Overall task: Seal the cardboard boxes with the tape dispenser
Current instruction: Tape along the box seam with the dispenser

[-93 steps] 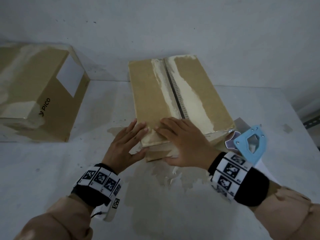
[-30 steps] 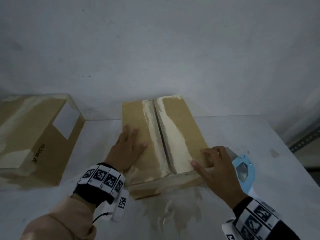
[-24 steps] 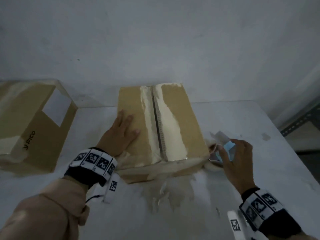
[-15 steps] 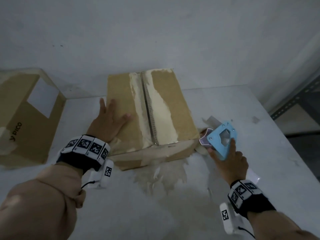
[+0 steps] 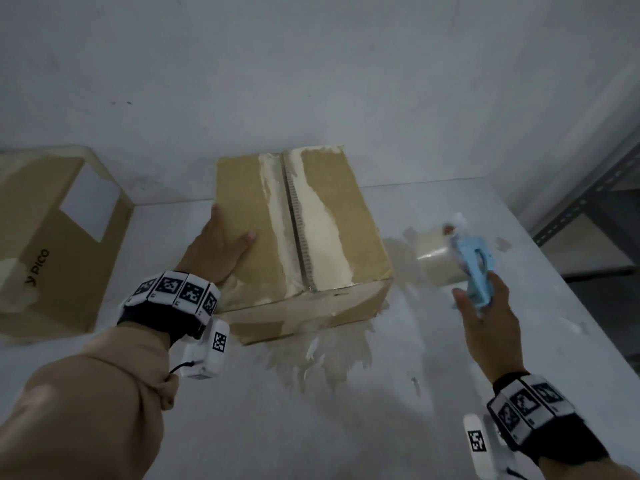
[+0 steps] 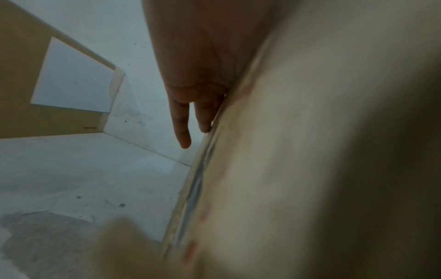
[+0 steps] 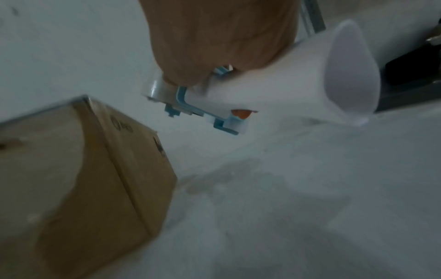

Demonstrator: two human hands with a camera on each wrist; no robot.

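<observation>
A brown cardboard box (image 5: pixel 322 237) with closed flaps and a torn pale strip along its centre seam stands mid-table; it also shows as the box (image 7: pixel 78 179) in the right wrist view. My left hand (image 5: pixel 216 252) lies flat on the box's left flap, fingers straight; the fingers (image 6: pixel 182 120) reach past the box edge. My right hand (image 5: pixel 485 313) grips the handle of the light-blue tape dispenser (image 5: pixel 476 268), lifted to the right of the box, with a clear tape roll (image 5: pixel 436 263) on it. In the right wrist view the dispenser (image 7: pixel 195 105) juts from under my hand.
A second cardboard box (image 5: pixel 52 237) with a white label lies at the left. The white table (image 5: pixel 346 427) carries torn tape scraps in front of the box. A wall stands right behind it. A metal shelf frame (image 5: pixel 588 202) is at the far right.
My right hand left the box's front right corner, reached right, took hold of the tape dispenser and lifted it upright. My left hand slid up the left flap and stays flat there.
</observation>
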